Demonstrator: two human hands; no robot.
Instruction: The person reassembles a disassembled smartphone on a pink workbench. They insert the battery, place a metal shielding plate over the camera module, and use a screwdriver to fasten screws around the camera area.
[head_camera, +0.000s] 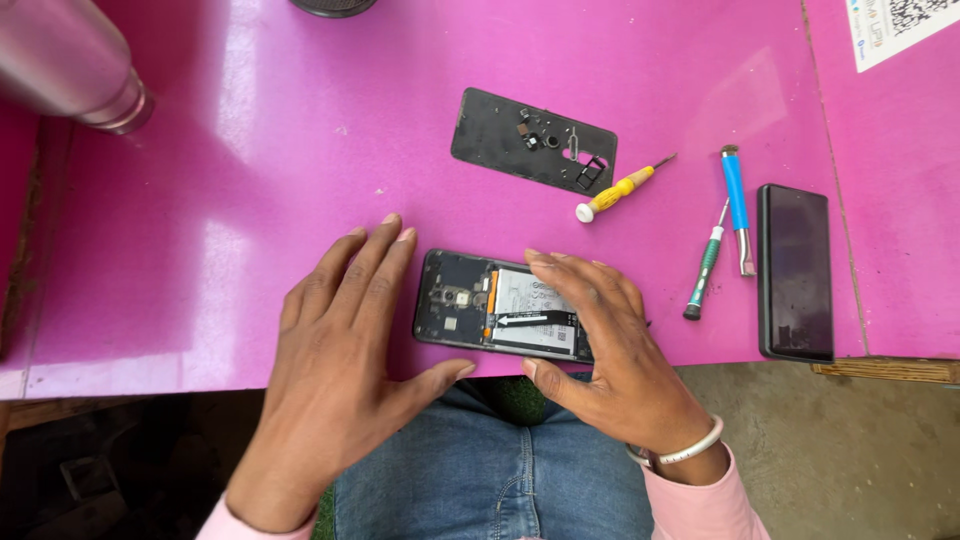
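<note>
opened phone (470, 305) lies on pink surface (250, 200). left hand (335, 345) flat beside it, grip spread; right hand (605, 335) rests on battery (530, 305), fingers loose, w/ nothing pinched.

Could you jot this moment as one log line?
left hand: flat beside opened phone | right hand: resting on phone | yellow screwdriver: untouched

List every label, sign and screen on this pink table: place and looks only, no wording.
White rectangular label with a black band: on the battery inside the opened dark phone, under the right hand.
White printed paper sheet with a black square code pattern: top right corner of the table.
Dark, blank screen of the black rectangular phone: right edge, beside the screwdrivers.
</note>
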